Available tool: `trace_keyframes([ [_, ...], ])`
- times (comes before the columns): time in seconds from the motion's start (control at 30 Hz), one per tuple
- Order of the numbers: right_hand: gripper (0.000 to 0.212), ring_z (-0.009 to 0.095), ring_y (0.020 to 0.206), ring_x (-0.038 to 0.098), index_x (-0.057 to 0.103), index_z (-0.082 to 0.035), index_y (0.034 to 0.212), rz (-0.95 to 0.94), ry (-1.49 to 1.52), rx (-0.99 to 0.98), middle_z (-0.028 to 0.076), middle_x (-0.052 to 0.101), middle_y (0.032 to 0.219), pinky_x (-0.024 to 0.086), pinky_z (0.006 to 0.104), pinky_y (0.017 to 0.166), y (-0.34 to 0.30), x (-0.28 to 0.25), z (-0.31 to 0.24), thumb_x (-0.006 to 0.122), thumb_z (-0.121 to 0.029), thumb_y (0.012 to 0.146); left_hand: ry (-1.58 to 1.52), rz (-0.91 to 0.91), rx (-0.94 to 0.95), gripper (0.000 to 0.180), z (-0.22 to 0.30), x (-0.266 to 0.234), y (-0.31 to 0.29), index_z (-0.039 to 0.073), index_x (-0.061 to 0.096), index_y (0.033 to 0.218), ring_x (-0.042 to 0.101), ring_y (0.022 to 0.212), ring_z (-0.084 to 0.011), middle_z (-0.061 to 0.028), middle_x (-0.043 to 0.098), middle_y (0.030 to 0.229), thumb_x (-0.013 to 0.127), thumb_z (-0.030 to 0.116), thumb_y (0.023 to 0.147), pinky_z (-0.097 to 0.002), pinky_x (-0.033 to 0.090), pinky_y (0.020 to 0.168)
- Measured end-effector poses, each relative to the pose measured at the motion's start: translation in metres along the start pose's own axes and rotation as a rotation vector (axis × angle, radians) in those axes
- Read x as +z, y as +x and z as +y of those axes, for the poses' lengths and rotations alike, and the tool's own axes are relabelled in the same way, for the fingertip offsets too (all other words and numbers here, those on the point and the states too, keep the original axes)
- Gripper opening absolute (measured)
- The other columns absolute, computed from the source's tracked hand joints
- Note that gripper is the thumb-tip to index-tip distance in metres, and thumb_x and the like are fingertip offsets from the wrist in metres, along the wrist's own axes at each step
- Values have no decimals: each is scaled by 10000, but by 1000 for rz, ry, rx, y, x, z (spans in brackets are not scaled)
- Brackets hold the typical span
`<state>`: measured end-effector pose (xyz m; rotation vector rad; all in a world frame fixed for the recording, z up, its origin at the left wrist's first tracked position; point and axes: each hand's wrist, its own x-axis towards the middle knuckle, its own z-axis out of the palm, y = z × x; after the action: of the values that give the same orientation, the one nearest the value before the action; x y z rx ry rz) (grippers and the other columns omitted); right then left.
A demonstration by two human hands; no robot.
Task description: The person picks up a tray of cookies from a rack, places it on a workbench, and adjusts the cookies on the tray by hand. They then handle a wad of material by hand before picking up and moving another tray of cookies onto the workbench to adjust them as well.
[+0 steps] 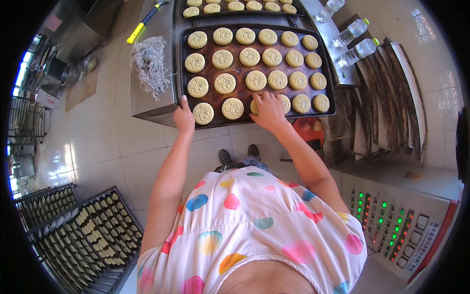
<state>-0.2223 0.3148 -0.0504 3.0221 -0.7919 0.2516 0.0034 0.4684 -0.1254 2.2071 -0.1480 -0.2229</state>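
Observation:
A dark baking tray (264,62) lies before me with rows of round, pale yellow mooncakes (232,108), each stamped with a raised pattern and fluted at the side. My left hand (184,116) grips the tray at its near left corner, thumb up along the side; its other fingers are mostly hidden. In the near row, my right hand (270,112) has its thumb and fingers around one mooncake (253,107), which they partly cover. Another mooncake (286,103) shows just right of that hand.
Beyond stands a second tray (235,13) of mooncakes. A grey rag (151,66) and a yellow-handled tool (142,28) lie left; clear bottles (357,51) stand right. Racked trays (105,230) are at lower left, a control panel (391,223) at lower right, a red stool (311,131) below the counter.

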Motion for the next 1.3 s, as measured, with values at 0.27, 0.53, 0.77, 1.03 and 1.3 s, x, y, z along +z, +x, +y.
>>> trace_keyframes([
  [0.27,498,253,898,517,542,-81,1024,-20,-8,-1,111,531,913,360,377,792,1,-4,-3,714,-333,631,-8,24,60,641,-2,3,-1,-62,614,809,559,785,-425,-261,599,777,411,543,860,-458,418,683],
  [0.53,472,273,918,524,548,-65,1023,176,184,-72,107,549,978,377,391,816,2,-11,7,694,-337,667,7,28,66,652,-6,3,3,-67,602,760,550,758,-432,-269,587,749,413,549,858,-470,408,675],
  [0.77,550,284,932,523,519,-61,1084,245,99,-23,113,547,983,390,399,821,49,-17,30,692,-385,674,-11,16,63,645,1,-1,-2,-73,600,761,552,757,-431,-271,586,749,419,539,860,-477,406,671],
  [1.03,612,258,950,521,505,-80,1127,-57,-62,5,121,552,975,379,394,832,84,2,27,677,-449,669,34,40,64,637,3,0,-3,-70,609,781,558,790,-434,-274,593,774,419,533,861,-476,420,687],
  [1.3,502,223,884,514,538,-87,1025,60,-48,-43,80,531,887,366,362,760,80,-2,21,725,-344,635,55,44,60,646,-2,2,-1,-78,609,776,552,757,-437,-278,587,739,417,533,860,-482,404,674],
])
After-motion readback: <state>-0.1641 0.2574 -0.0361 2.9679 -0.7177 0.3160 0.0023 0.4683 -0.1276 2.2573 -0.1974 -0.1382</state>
